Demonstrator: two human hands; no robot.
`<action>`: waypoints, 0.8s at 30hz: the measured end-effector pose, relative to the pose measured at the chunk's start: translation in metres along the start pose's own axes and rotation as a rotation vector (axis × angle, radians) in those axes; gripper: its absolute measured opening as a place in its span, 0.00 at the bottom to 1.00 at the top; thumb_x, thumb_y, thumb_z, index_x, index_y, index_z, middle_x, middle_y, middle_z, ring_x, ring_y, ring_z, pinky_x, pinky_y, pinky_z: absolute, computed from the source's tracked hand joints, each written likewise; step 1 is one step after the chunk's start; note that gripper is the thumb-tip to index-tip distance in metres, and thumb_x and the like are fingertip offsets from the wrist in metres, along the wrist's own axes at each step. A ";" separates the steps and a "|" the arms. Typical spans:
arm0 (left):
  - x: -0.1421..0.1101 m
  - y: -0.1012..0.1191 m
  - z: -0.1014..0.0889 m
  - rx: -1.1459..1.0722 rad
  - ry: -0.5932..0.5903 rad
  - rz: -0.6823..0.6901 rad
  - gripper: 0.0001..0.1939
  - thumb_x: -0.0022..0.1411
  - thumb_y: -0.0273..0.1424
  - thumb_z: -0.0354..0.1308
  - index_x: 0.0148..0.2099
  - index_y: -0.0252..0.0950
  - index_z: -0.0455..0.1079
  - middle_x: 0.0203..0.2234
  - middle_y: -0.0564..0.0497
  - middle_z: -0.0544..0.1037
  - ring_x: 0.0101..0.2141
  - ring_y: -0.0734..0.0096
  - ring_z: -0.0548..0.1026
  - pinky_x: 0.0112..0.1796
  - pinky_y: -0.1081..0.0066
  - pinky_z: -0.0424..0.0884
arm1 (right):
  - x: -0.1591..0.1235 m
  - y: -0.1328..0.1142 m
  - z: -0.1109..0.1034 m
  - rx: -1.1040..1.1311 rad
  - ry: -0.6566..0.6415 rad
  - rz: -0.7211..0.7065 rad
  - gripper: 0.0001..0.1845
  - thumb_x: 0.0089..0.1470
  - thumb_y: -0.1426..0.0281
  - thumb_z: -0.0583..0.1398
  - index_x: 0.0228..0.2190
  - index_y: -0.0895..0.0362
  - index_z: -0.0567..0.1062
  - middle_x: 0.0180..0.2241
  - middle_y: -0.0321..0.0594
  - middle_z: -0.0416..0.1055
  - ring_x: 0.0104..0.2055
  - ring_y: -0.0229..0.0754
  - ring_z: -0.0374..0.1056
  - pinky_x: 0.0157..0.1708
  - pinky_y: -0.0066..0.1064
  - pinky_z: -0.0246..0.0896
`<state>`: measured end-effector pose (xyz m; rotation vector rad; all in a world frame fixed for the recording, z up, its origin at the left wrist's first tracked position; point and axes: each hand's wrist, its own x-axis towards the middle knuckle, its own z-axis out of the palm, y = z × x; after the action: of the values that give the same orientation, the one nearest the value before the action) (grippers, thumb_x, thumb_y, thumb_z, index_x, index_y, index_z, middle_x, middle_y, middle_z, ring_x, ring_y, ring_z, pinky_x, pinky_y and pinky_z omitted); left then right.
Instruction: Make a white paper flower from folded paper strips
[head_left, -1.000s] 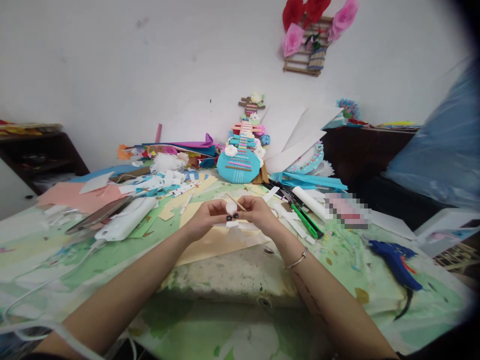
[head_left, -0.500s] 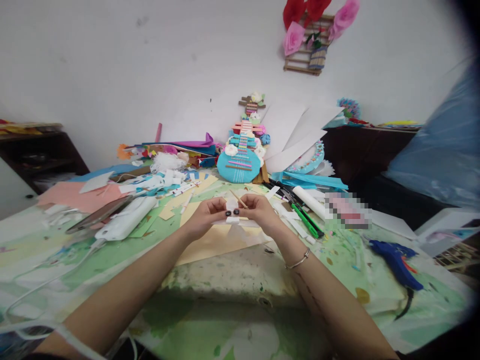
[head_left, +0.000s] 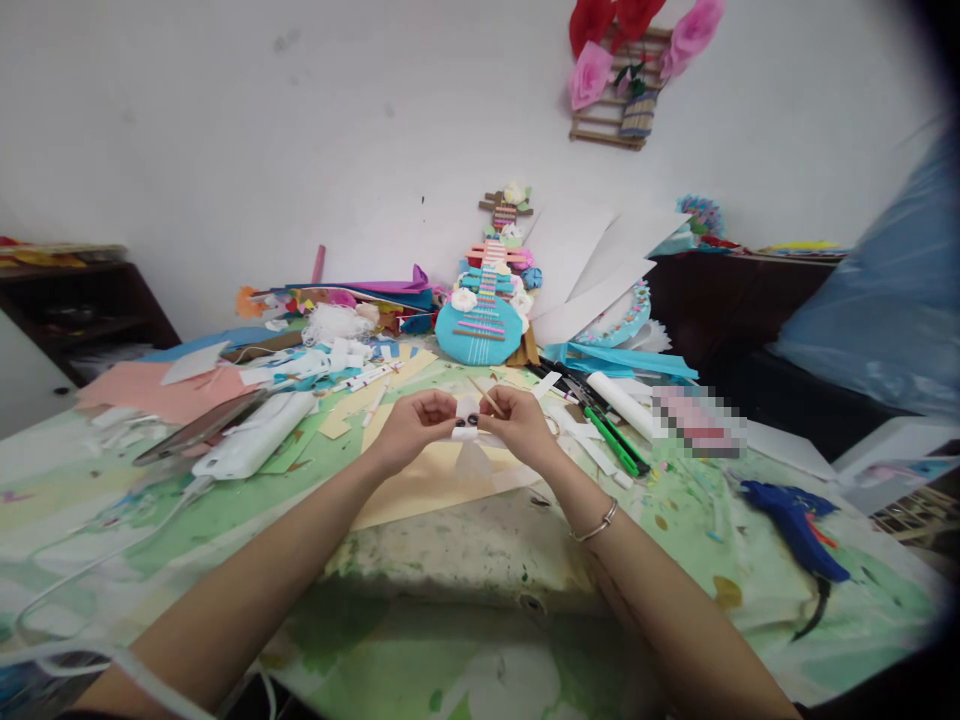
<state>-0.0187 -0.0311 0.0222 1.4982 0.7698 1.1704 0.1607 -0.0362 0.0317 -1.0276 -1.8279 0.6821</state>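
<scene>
My left hand (head_left: 414, 428) and my right hand (head_left: 520, 424) meet over the table, thumbs side by side. Between them a small piece of white paper (head_left: 466, 406) is pinched from both sides, its lower edge apparently folded or rolled under the thumbs. A thin wooden stick (head_left: 481, 389) pokes up at a slant from the fingers of my right hand. Below the hands lies a cream paper sheet (head_left: 420, 487). Some of my fingertips are hidden behind the paper.
A blue paper guitar with flowers (head_left: 480, 330) leans on the wall ahead. Rightward lie a green cutter (head_left: 611, 440), a white roll (head_left: 621, 405) and a blue glue gun (head_left: 796, 530). Leftward are a white power strip (head_left: 255, 437), its cable, and paper scraps (head_left: 169, 388).
The thumbs have shifted slightly over the white paper, and the stick has tilted a little and moved right with my right hand. Both hands keep their hold.
</scene>
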 end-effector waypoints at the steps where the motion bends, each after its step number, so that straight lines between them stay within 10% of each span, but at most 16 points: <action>1: 0.000 -0.001 0.000 0.002 -0.009 0.004 0.14 0.43 0.32 0.66 0.34 0.30 0.70 0.27 0.49 0.75 0.28 0.72 0.73 0.31 0.72 0.69 | 0.000 0.000 0.000 -0.032 -0.003 -0.016 0.09 0.44 0.65 0.60 0.23 0.58 0.67 0.19 0.31 0.61 0.21 0.32 0.52 0.20 0.23 0.44; 8: 0.000 0.000 -0.002 0.013 -0.050 0.029 0.16 0.47 0.32 0.63 0.39 0.31 0.72 0.30 0.47 0.77 0.31 0.67 0.74 0.35 0.69 0.70 | -0.005 -0.011 -0.005 -0.405 -0.037 -0.169 0.10 0.55 0.67 0.51 0.32 0.55 0.72 0.25 0.36 0.69 0.26 0.36 0.61 0.27 0.25 0.48; 24: -0.001 -0.002 -0.004 0.045 -0.055 -0.044 0.12 0.46 0.28 0.63 0.36 0.32 0.77 0.30 0.47 0.79 0.31 0.65 0.75 0.33 0.70 0.69 | -0.008 -0.010 -0.016 -0.389 -0.064 -0.172 0.20 0.53 0.75 0.52 0.46 0.50 0.70 0.30 0.34 0.76 0.31 0.38 0.68 0.31 0.26 0.54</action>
<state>-0.0229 -0.0304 0.0195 1.5368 0.7924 1.0815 0.1732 -0.0482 0.0431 -1.0863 -2.1279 0.2627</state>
